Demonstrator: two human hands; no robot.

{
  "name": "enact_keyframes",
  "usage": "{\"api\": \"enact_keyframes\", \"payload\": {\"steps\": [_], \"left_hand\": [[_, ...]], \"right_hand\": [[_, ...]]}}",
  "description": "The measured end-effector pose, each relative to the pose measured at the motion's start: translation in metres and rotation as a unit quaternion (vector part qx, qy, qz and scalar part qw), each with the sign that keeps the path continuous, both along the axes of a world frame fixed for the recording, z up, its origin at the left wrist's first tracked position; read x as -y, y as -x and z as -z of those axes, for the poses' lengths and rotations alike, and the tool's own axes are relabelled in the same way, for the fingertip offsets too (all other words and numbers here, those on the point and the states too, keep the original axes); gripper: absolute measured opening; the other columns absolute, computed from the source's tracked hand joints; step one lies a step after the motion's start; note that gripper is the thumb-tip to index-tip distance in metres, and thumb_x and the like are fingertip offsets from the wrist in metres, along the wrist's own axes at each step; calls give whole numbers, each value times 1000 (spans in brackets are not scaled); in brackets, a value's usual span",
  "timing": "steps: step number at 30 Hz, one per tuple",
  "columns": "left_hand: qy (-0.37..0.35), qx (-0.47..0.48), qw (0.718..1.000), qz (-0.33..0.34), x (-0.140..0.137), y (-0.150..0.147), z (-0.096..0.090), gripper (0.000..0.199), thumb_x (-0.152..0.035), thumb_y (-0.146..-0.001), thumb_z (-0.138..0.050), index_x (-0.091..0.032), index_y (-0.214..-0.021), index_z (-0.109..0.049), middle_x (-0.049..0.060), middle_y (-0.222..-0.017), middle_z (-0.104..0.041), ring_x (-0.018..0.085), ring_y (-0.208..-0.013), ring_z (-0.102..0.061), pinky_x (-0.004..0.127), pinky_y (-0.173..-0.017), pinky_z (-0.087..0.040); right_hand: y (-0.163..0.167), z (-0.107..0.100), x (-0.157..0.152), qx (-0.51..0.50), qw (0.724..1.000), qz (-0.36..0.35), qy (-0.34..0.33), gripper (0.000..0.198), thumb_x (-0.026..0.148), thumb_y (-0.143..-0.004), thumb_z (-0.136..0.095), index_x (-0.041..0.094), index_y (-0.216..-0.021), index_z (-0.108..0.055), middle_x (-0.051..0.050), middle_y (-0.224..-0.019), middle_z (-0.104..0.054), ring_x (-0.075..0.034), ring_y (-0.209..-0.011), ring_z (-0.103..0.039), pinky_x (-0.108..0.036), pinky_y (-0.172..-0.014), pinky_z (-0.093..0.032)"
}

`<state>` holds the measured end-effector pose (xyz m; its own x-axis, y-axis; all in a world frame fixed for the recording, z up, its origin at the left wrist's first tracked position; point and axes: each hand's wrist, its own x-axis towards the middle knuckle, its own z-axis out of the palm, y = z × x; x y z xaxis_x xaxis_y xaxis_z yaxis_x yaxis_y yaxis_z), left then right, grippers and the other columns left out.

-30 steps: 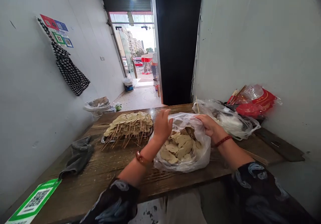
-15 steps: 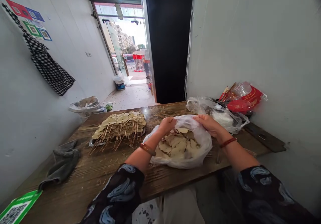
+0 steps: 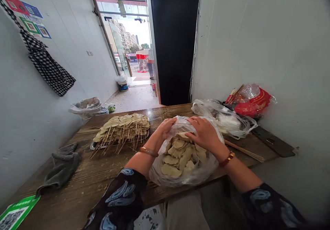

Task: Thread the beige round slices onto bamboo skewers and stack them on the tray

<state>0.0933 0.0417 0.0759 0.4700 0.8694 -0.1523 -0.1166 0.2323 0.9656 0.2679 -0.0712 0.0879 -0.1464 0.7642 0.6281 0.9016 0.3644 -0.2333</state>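
Note:
A clear plastic bag [image 3: 154, 176] of pale, flat, thin slices [image 3: 182, 156] sits at the table's front edge with its mouth open towards me. My left hand [image 3: 165, 128] is closed on the bag's far left rim. At the far right rim, my right hand [image 3: 206, 135] has its fingers curled over the plastic and its thumb inside, above the slices. A thin line runs between both sets of fingertips; I cannot tell if it is a stick or a bag fold. To the left, a metal tray [image 3: 93, 145] carries a heap of skewered slices [image 3: 125, 125], sticks pointing towards me.
Loose bamboo skewers [image 3: 246, 151] lie right of the bag. Behind them are another plastic bag [image 3: 228, 122] and red packaging [image 3: 254, 103]. A dark cloth [image 3: 62, 168] and a green QR card [image 3: 19, 211] lie at left. Another bag [image 3: 86, 107] stands at the table's far left.
The bag's rim has been spread and pushed down, so more slices show. My right hand has moved left and inward over the opening; my left hand has shifted slightly left. Skewers at right are uncovered.

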Motion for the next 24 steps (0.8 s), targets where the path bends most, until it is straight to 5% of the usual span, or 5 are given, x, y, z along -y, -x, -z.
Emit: {"api": "enact_keyframes", "payload": {"steps": [5, 9, 13, 18, 24], "left_hand": [[28, 5, 998, 58, 1, 14, 3, 32, -40, -67, -70, -14, -62, -54, 0, -53, -52, 9, -46, -48, 23, -46, -40], [-109, -75, 991, -25, -6, 22, 10, 27, -39, -70, -68, -14, -71, -58, -1, -58, -50, 9, -49, -46, 23, -51, -39], [-357, -259, 891, -114, -1, 29, 13, 29, -26, -71, -66, -19, -99, -64, 4, -82, -58, 15, -73, -56, 28, -73, -44], [-464, -349, 814, -9, 28, 41, 26, 39, -34, -75, -63, -24, -113, -61, 9, -112, -58, 24, -102, -56, 32, -90, -41], [-311, -287, 905, -45, 13, 40, 47, 24, -24, -78, -57, -17, -55, -52, 0, -57, -48, 13, -63, -49, 22, -63, -38]], "right_hand": [[-25, 55, -31, -231, 956, -28, 177, 34, 46, -80, -57, 20, -97, -70, -6, -89, -70, -23, -86, -57, -33, -77, -42], [-39, 73, -50, -321, 914, -44, 244, 38, 51, -78, -54, 17, -66, -65, 0, -57, -63, -14, -55, -53, -24, -54, -39], [-40, 81, -61, -431, 859, -33, 275, 37, 51, -74, -57, 17, -58, -59, 3, -43, -53, -10, -41, -44, -22, -44, -33], [-39, 76, -66, -541, 785, -38, 301, 20, 37, -72, -63, 18, -68, -62, 2, -48, -58, -11, -39, -47, -23, -40, -37], [-33, 61, -63, -593, 723, -87, 342, 12, 29, -74, -62, 17, -73, -64, -4, -63, -68, -16, -51, -60, -29, -51, -51]]}}
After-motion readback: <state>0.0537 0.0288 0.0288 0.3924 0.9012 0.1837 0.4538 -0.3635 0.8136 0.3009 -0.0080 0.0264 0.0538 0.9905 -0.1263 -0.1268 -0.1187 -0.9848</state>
